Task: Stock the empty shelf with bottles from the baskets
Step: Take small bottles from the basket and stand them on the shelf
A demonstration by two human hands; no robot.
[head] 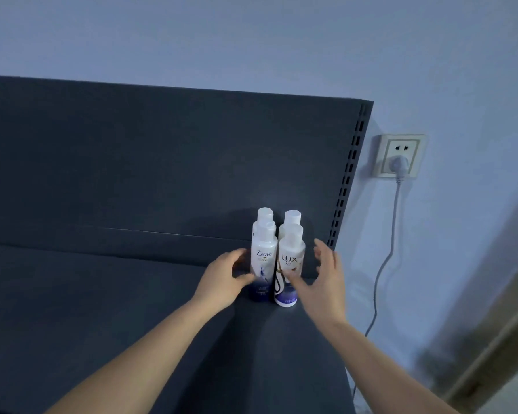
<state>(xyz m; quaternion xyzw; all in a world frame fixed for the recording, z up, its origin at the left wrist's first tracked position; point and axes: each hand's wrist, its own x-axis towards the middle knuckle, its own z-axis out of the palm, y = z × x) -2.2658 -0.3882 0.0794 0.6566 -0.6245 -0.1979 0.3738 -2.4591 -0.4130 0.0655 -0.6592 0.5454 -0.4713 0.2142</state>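
pale wall (251,40), white wall socket (399,155), grey plug (399,163), grey cable (385,258) hanging down

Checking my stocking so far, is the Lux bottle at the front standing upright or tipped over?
Upright. The Lux bottle stands on its base on the shelf, cap on top.

There is only one view, from a wide-angle camera on the person's head. It looks forward and slightly down, close to the dark shelf (102,294), with both forearms coming in from the near edge. The wall (281,40) is far and right.
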